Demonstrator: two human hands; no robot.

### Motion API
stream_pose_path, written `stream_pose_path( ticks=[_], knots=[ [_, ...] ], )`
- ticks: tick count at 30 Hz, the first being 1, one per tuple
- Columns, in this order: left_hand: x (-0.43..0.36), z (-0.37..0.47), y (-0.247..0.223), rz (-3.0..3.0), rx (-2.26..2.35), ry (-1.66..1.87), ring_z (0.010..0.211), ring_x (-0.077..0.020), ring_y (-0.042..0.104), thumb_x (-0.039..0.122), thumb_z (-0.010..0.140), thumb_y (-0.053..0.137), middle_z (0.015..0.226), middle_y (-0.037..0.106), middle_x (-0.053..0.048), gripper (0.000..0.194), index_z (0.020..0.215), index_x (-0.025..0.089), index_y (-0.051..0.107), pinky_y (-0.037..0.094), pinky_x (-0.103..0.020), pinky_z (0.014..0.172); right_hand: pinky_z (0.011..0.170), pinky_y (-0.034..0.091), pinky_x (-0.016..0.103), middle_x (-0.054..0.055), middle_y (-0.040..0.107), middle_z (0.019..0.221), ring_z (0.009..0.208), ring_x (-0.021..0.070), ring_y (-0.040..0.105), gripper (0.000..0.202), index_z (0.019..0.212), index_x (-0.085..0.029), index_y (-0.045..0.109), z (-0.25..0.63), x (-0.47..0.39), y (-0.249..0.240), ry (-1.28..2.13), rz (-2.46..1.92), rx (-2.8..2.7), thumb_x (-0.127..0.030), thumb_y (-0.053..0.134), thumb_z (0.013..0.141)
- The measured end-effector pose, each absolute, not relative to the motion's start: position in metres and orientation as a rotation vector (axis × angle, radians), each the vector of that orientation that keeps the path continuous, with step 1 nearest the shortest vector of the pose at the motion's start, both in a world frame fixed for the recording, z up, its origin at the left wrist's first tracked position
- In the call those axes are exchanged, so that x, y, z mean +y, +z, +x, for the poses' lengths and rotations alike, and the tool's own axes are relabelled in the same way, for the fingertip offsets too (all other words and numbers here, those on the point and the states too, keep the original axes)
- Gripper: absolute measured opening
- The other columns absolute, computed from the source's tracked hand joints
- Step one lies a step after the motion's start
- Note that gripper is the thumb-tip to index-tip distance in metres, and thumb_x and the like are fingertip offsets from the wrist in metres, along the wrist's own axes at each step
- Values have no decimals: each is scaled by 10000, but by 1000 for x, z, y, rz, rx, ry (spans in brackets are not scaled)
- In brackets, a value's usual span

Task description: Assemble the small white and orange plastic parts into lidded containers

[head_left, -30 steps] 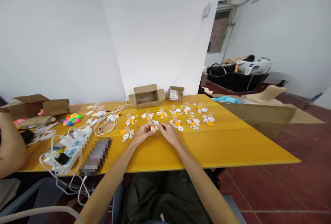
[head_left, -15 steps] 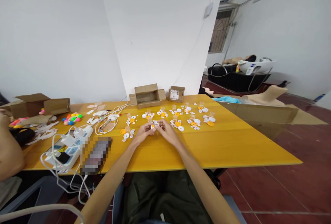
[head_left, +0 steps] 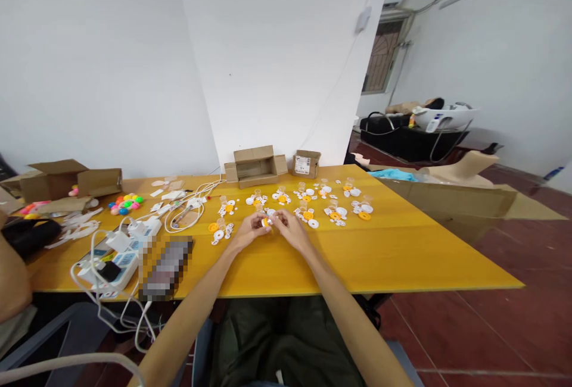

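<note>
Over the table, my left hand (head_left: pixel 250 231) is closed around a small orange-and-white plastic piece (head_left: pixel 266 221). My right hand (head_left: pixel 288 227) pinches at the right side of that same piece, and fingers of both hands hide part of it. Just beyond the hands lie groups of small parts. Among them are a white disc (head_left: pixel 313 224), an orange ring (head_left: pixel 364 216), a clear plastic cup (head_left: pixel 333 203) and small white pieces with dark dots (head_left: pixel 229 230).
An open cardboard box (head_left: pixel 257 174) and a smaller box (head_left: pixel 306 164) stand at the table's back edge. To the left are a phone (head_left: pixel 166 268), a power strip (head_left: pixel 127 259) with white cables, and colourful balls (head_left: pixel 125 204). Another person's arm (head_left: pixel 13 274) rests at far left.
My fingers have shifted slightly around the piece, and more of its orange and white surface shows. At far left, the other person's arm has moved a little toward the frame's edge.
</note>
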State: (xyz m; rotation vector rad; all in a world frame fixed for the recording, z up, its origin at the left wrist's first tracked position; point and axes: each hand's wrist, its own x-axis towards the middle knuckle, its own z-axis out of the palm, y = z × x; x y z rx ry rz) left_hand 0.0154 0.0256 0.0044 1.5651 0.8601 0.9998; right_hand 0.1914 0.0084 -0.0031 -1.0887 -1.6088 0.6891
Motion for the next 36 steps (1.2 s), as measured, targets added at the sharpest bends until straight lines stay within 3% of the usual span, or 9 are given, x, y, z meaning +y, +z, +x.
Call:
stream_pose_path(
  ticks=[3, 10, 15, 20, 25, 31, 36],
  knots=[
    [25, 16, 6, 1539, 868, 1014, 844, -173, 634, 401, 633, 885, 964, 717, -39, 439, 969, 187, 700, 491, -286, 803, 604, 436, 269, -11, 670, 741, 620, 159, 577, 361, 902, -227, 629, 190, 9, -3, 763, -1013, -1581, -578, 582, 834],
    [23, 15, 9, 1543, 876, 986, 840, -176, 648, 364, 609, 899, 928, 725, -30, 433, 952, 191, 700, 495, -292, 813, 616, 408, 275, -8, 631, 628, 617, 170, 567, 358, 670, -226, 596, 193, 10, -4, 629, -1156, -1632, -531, 582, 858],
    [20, 16, 11, 1517, 864, 1001, 887, -201, 667, 377, 638, 877, 971, 736, -46, 409, 958, 190, 703, 510, -311, 831, 616, 415, 267, -13, 673, 720, 631, 160, 570, 339, 866, -230, 659, 191, 11, -6, 718, -1042, -1589, -563, 604, 841],
    [20, 16, 11, 1515, 854, 995, 908, -216, 679, 360, 636, 880, 972, 746, -53, 404, 960, 189, 710, 524, -327, 854, 593, 387, 265, -23, 617, 631, 599, 154, 541, 392, 723, -221, 614, 192, 12, -6, 740, -1052, -1598, -586, 563, 858],
    [23, 15, 9, 1542, 829, 1010, 954, -217, 669, 371, 658, 867, 1006, 736, -56, 399, 970, 189, 698, 512, -313, 850, 601, 406, 265, -23, 644, 692, 605, 149, 538, 370, 817, -226, 629, 191, 10, -2, 781, -991, -1588, -593, 590, 831],
    [23, 16, 5, 1624, 826, 952, 819, -176, 652, 349, 631, 883, 906, 720, -27, 395, 922, 184, 673, 502, -283, 766, 583, 370, 260, -32, 617, 640, 597, 144, 514, 317, 711, -231, 593, 189, 6, -1, 666, -1088, -1678, -527, 630, 818],
    [22, 18, 6, 1650, 848, 976, 876, -191, 660, 340, 635, 870, 958, 732, -30, 383, 933, 196, 677, 501, -287, 794, 613, 427, 268, -26, 643, 680, 635, 155, 558, 290, 756, -226, 623, 186, 6, -1, 741, -1049, -1658, -510, 675, 793]
  ],
)
